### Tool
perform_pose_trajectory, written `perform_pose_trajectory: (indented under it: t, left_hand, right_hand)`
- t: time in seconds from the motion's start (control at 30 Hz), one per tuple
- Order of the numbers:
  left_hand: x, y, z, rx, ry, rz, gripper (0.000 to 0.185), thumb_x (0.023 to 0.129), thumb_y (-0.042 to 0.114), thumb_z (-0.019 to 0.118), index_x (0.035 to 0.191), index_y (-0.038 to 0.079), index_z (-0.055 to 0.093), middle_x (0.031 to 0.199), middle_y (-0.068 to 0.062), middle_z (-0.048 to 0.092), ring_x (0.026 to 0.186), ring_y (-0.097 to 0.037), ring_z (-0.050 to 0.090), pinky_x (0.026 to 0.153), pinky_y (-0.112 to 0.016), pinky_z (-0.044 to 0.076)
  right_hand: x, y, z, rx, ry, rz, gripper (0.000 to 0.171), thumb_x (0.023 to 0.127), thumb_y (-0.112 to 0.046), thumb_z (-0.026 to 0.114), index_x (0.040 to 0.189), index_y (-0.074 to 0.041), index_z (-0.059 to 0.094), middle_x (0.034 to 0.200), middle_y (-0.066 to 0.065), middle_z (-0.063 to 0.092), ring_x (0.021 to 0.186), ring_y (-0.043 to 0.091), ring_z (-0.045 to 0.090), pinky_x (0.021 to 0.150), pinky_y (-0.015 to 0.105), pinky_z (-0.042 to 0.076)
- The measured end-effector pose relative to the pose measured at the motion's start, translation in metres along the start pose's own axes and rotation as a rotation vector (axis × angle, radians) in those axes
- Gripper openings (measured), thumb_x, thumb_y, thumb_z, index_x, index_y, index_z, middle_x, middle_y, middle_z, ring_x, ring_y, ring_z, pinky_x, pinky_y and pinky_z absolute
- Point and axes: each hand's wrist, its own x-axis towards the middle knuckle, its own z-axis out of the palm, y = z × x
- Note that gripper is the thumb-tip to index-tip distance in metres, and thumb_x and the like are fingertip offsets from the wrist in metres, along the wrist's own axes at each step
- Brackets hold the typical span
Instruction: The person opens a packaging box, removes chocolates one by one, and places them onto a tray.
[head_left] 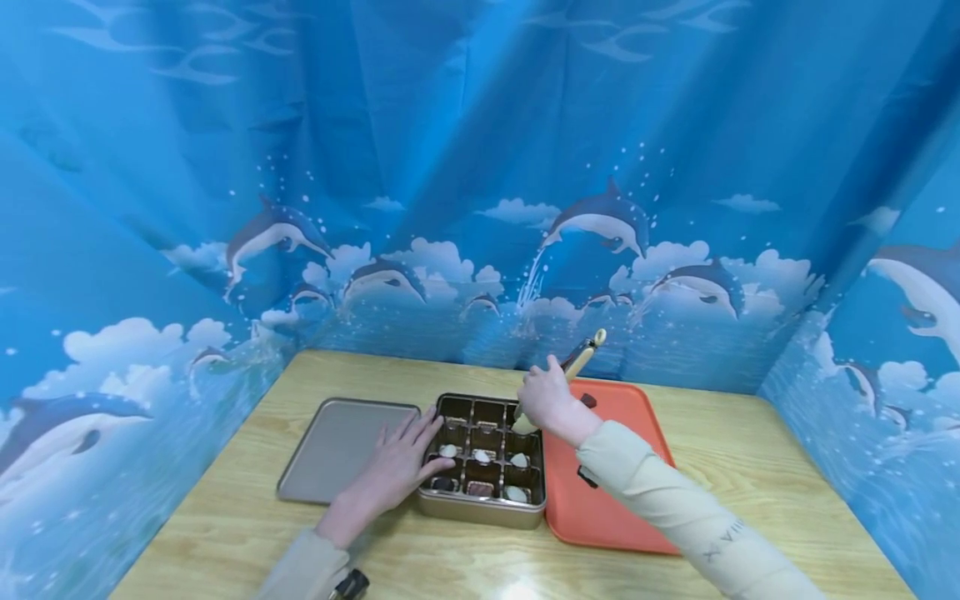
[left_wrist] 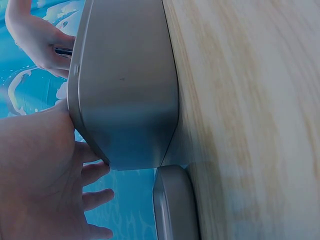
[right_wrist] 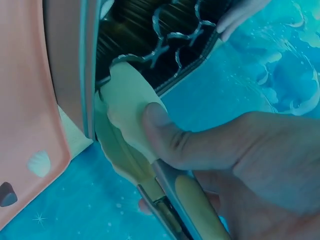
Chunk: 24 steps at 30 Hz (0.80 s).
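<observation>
Right now we see a pair of cream-tipped tongs [head_left: 570, 371] gripped in the right hand [head_left: 550, 402], thumb pressed along one blade in the right wrist view [right_wrist: 127, 107], with the tips dipping over the back right corner of a gold tin box [head_left: 483, 508] divided into small compartments. That box sits near the middle of the wooden table [head_left: 750, 492], and several of its front cells hold small shell-shaped pieces, light and dark. Our left hand [head_left: 397, 467] lies flat with fingers spread and relaxed, resting against the box's left edge and gripping nothing; the left wrist view shows its palm [left_wrist: 40, 170] against the tin's wall [left_wrist: 125, 90]. Just left of the box lies its flat lid [head_left: 337, 446]. Touching the box on the right is an orange tray [head_left: 615, 508] with a couple of small dark pieces on it. A blue dolphin-print curtain [head_left: 480, 167] surrounds the table.
</observation>
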Motion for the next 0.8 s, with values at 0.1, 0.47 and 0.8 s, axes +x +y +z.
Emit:
perform_pose_trajectory:
  t: [0.1,0.47,0.8]
  left_hand:
    - [-0.001,0.001,0.0,-0.008,0.012,0.006,0.076,0.1,0.055,0.053,0.155,0.004,0.039,0.165,-0.014,0.026,0.151,-0.044,0.023,0.115,-0.074,0.018]
    - [0.0,0.0,0.001,-0.008,0.005,0.005,0.076,0.1,0.055,0.053,0.155,0.004,0.038,0.165,-0.014,0.025,0.151,-0.043,0.022,0.116,-0.074,0.017]
    - [-0.003,0.001,-0.001,-0.017,0.002,0.006,0.075,0.101,0.053,0.053,0.155,0.003,0.038,0.165,-0.014,0.024,0.152,-0.043,0.02,0.116,-0.073,0.015]
  right_hand:
    - [0.004,-0.006,0.002,-0.033,0.01,0.001,0.011,0.094,-0.026,0.073,0.089,-0.018,0.079,0.092,-0.003,0.07,0.092,0.019,0.058,0.101,0.046,0.041]
    - [-0.004,-0.004,0.021,-0.036,0.239,-0.018,0.01,0.091,-0.024,0.077,0.082,-0.022,0.077,0.086,-0.006,0.069,0.083,0.017,0.055,0.084,0.042,0.041]
    - [-0.029,0.013,0.039,0.003,0.488,-0.038,0.029,0.082,-0.021,0.084,0.11,-0.027,0.077,0.103,-0.006,0.07,0.093,0.018,0.056,0.079,0.043,0.04]
